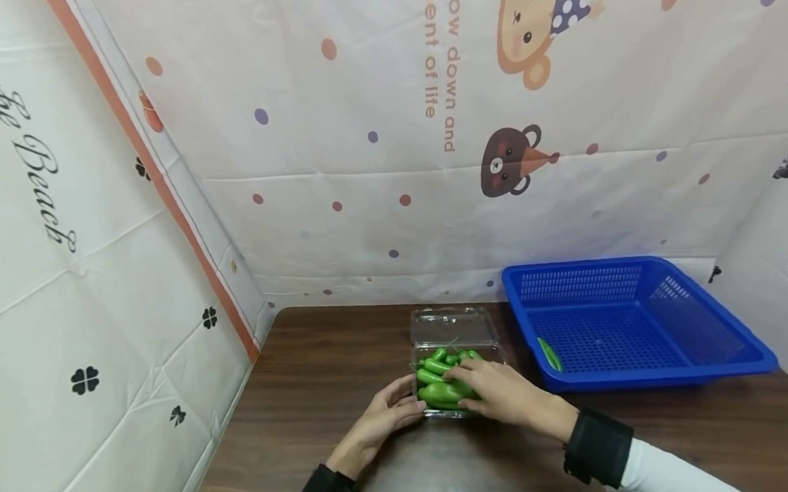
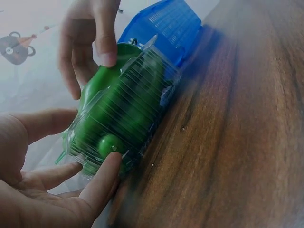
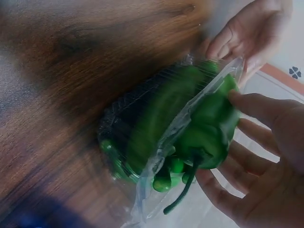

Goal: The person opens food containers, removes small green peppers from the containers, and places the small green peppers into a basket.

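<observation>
A clear plastic clamshell box (image 1: 445, 412) filled with green peppers (image 1: 435, 367) sits on the brown table, its lid (image 1: 453, 327) folded open behind it. My left hand (image 1: 407, 405) touches the box's left side with straight fingers (image 2: 102, 178). My right hand (image 1: 459, 377) reaches over the box from the right. Its thumb and fingers (image 2: 107, 47) curl round a large green pepper (image 3: 209, 128) at the top of the pile. The box wall (image 2: 137, 99) is blurred in both wrist views.
A blue perforated basket (image 1: 645, 370) stands to the right of the box, with one green pepper (image 1: 549, 353) lying by its left wall. Patterned white sheets wall the table at the back, left and right. Bare wood lies in front.
</observation>
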Action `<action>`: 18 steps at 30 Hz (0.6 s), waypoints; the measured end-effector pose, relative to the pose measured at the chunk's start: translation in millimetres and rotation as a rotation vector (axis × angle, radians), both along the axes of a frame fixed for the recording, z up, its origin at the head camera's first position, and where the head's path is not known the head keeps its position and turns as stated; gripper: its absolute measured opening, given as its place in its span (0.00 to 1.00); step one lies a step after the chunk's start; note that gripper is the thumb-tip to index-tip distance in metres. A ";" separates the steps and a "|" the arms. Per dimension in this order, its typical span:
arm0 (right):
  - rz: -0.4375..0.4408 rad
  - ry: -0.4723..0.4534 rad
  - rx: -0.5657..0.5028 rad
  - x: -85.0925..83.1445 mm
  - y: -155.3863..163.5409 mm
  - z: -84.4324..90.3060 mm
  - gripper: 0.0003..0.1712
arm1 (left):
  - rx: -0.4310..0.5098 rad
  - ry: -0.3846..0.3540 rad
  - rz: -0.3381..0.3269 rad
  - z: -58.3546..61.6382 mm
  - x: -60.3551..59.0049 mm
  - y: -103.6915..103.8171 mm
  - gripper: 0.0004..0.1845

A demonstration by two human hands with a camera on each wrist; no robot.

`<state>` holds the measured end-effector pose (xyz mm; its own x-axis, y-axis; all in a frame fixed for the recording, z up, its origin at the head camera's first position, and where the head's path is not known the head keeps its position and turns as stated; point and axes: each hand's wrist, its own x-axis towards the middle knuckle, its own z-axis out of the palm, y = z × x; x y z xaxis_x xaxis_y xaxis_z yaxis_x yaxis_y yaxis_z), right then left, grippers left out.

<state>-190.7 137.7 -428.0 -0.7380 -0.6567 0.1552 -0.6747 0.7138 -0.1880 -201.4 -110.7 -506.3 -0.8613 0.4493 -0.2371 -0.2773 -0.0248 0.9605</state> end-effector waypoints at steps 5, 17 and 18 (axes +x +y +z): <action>0.005 0.020 0.003 0.0 -0.1 -2.6 0.23 | 0.012 -0.007 0.006 -1.2 0.7 0.4 0.41; -0.055 0.003 -0.027 0.1 -0.5 -0.2 0.21 | 0.003 -0.021 0.009 -0.4 0.5 0.3 0.42; -0.067 0.012 -0.032 -0.1 -1.2 0.2 0.21 | 0.003 -0.018 0.010 -0.1 -0.1 0.2 0.42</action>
<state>-190.9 136.6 -427.8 -0.7781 -0.6003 0.1847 -0.6279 0.7512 -0.2035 -201.5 -110.5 -506.4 -0.8612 0.4416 -0.2515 -0.2945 -0.0302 0.9552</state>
